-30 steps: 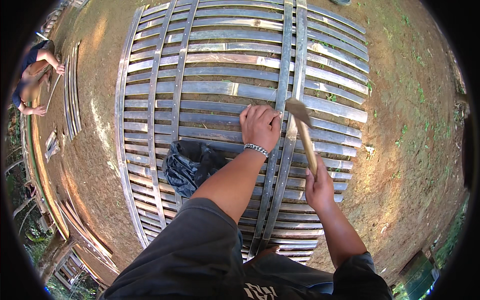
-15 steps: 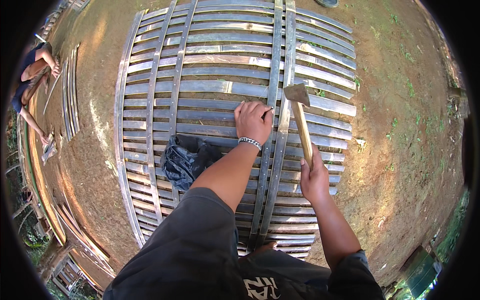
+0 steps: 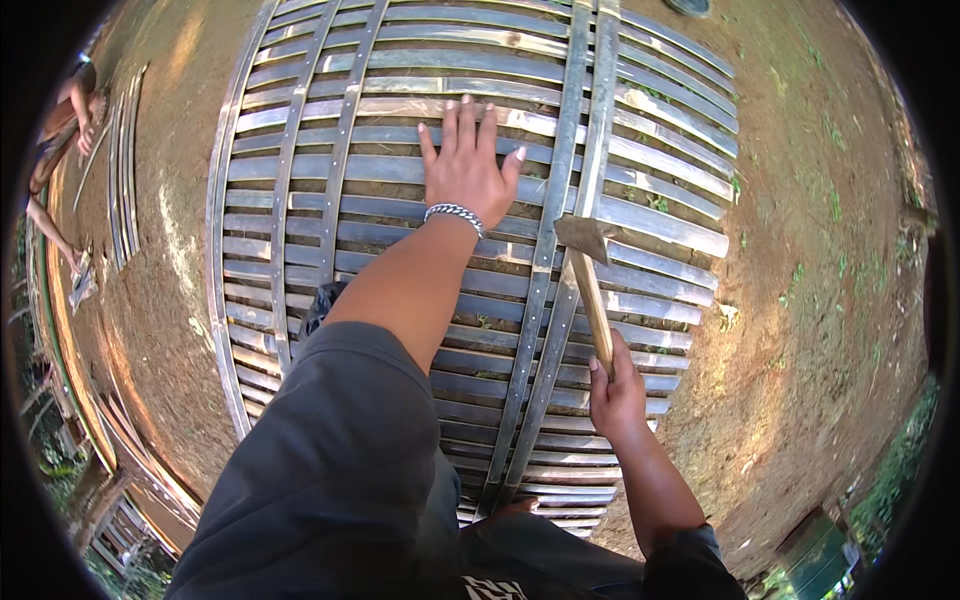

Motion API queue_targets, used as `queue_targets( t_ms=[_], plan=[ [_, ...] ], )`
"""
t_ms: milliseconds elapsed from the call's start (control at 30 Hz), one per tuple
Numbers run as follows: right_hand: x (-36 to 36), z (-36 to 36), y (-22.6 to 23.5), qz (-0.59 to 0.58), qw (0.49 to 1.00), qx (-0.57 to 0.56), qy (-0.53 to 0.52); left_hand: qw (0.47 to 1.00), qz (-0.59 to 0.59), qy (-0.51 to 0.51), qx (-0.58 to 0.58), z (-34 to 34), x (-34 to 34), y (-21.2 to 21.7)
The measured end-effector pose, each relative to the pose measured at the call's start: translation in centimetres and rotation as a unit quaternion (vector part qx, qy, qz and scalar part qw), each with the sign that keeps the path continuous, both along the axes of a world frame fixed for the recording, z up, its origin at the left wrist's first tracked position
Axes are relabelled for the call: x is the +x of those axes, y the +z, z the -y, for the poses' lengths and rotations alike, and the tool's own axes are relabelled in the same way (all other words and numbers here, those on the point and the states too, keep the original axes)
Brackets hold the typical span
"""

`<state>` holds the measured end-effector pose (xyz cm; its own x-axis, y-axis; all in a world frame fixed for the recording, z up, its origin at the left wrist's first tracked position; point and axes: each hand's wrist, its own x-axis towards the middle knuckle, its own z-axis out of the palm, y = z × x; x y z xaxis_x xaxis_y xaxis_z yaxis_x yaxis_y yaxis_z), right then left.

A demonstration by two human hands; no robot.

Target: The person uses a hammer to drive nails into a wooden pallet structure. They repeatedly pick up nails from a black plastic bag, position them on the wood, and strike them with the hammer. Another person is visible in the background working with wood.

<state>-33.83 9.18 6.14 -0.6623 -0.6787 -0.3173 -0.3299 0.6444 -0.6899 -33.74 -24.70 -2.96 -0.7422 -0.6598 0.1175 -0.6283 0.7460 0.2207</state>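
A large panel of split-bamboo slats lies on the ground, with lengthwise bamboo strips crossing it. My left hand is open on the slats, palm down with fingers spread, left of the paired strips. It wears a chain bracelet. In my right hand is a hatchet, gripped low on its wooden handle. Its metal head lies over the paired strips. Small dark fastener heads dot the strips. A black plastic bag shows only in part, mostly hidden behind my left forearm.
A person crouches at the far left, one hand near the ground. Beside them lie several long thin strips. More long strips lie at the lower left. Bare brown earth with small weeds borders the panel's right side.
My left hand has moved forward and left from the paired strips, and its curled fingers have spread open. The hatchet has come lower and closer to me. The bag is now mostly covered.
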Motion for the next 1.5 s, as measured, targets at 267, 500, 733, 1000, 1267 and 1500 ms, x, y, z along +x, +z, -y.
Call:
queue_targets(
  t_ms=[267,500,733,1000,1267,1500],
  plan=[
    [-1.2,0.6,-0.7,-0.037,0.999,-0.003,0.030,1.000,0.022,0.009,-0.016,0.5,0.0,-0.2],
    [-1.2,1.3,0.7,-0.074,0.994,-0.080,-0.016,0.999,0.040,0.009,-0.021,0.4,0.0,-0.1],
    [-0.9,0.8,-0.4,-0.073,0.997,0.000,0.027,0.999,0.024,0.010,-0.024,0.5,-0.1,0.0],
    [-1.0,1.2,-1.5,-0.029,0.998,0.040,0.028,1.000,0.018,0.008,-0.024,0.5,-0.1,-0.2],
    [0.3,1.4,-1.0,-0.016,0.999,0.051,-0.006,0.999,0.037,0.010,-0.014,0.4,0.0,0.0],
    [0.6,1.2,-0.9,-0.065,0.983,-0.157,-0.073,0.999,0.025,0.006,-0.031,0.7,-0.1,-0.2]
  ],
)
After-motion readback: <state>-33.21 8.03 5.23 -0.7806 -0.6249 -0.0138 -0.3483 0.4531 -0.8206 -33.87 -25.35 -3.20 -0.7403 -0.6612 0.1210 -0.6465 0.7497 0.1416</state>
